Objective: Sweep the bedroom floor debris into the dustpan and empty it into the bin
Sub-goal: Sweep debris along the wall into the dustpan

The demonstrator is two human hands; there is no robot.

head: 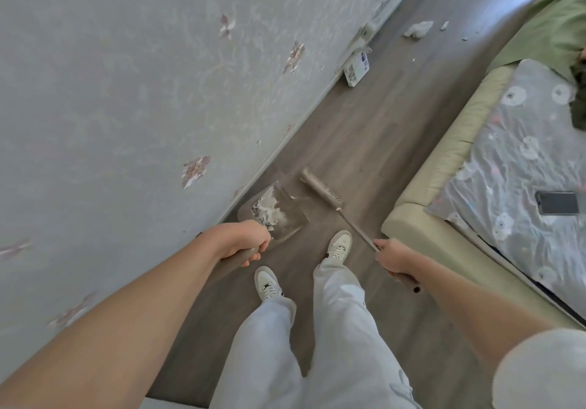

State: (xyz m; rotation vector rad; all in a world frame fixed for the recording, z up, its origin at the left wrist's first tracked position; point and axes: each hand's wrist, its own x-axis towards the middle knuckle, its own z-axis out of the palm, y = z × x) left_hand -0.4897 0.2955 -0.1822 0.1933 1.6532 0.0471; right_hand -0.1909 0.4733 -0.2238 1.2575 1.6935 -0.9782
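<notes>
From the head view, left hand (245, 240) fingers curl around the dustpan (274, 210) handle; its pan of white debris (271, 209) sits beyond the knuckles, beside the wall (126, 91). Right hand (393, 258) grips the broom (323, 191) handle, head just right of the dustpan

**A bedroom in a home**

This is a bedroom in a private home. A bed (444, 167) with a padded cream frame and a flower-print sheet stands on the right, with a phone (557, 202) lying on it. The wall (126, 91) has grey wallpaper with flowers, and the floor (364, 129) is grey wood laminate.
</notes>
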